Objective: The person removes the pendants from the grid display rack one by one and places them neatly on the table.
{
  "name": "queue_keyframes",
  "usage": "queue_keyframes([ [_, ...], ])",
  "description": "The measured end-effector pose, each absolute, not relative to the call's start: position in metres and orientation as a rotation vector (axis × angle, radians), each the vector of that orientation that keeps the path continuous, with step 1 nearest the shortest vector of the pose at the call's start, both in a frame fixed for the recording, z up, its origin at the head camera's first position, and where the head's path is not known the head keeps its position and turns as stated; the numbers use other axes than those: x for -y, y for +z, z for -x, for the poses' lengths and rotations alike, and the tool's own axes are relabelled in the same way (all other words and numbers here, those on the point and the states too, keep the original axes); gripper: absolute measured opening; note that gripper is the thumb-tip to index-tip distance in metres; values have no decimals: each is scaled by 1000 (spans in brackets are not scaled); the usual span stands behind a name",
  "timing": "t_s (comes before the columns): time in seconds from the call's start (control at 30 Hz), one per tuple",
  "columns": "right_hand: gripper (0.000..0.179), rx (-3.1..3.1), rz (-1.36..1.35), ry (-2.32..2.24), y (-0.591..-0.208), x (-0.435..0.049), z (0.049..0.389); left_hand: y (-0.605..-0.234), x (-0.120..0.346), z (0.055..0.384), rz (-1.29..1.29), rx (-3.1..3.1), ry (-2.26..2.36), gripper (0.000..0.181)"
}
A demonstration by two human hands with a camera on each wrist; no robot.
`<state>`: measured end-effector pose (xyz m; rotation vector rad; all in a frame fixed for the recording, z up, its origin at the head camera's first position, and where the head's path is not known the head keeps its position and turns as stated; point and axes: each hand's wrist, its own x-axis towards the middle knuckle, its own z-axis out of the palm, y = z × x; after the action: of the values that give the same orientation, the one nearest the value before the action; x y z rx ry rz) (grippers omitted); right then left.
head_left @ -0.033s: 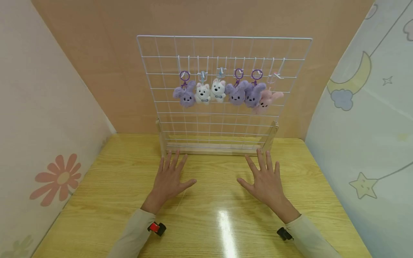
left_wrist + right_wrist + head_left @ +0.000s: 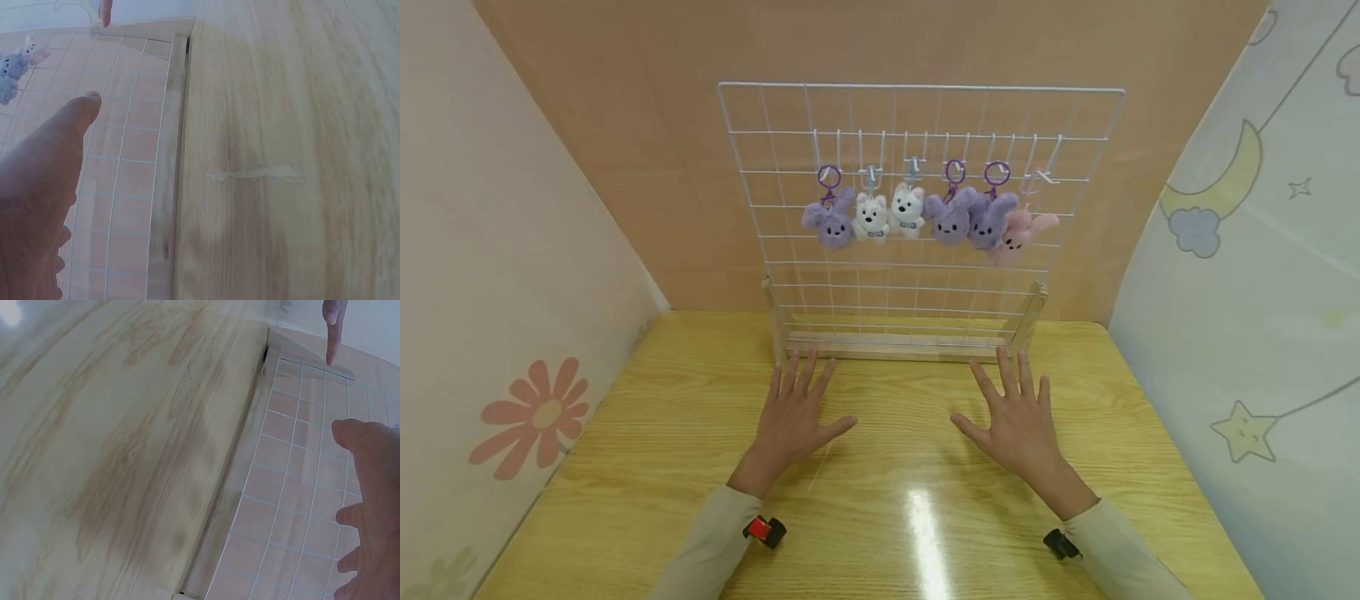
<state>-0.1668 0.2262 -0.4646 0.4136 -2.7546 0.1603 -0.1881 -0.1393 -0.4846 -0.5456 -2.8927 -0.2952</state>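
Both hands are spread with fingers straight and hold nothing, palms toward the wooden table. My left hand is nearest the left foot of a white wire grid rack, and my right hand is nearest its right foot. Whether the palms touch the tabletop, I cannot tell. From hooks on the rack hang plush keychains: a purple one at left, two white puppy-like ones, two more purple ones, and a pink long-eared one at the right end, partly behind its purple neighbour.
The rack stands upright in a wooden base at the table's back. Walls close in on three sides: a left panel with a flower print, a plain tan back, and a right panel with a moon print. Dark straps circle both wrists.
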Motion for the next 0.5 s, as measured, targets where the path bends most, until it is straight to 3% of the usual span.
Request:
queue_keyframes([
  [0.5,90,2794,-409,174,-463,-236,170,-481,145,193,507,2890,-350,95],
])
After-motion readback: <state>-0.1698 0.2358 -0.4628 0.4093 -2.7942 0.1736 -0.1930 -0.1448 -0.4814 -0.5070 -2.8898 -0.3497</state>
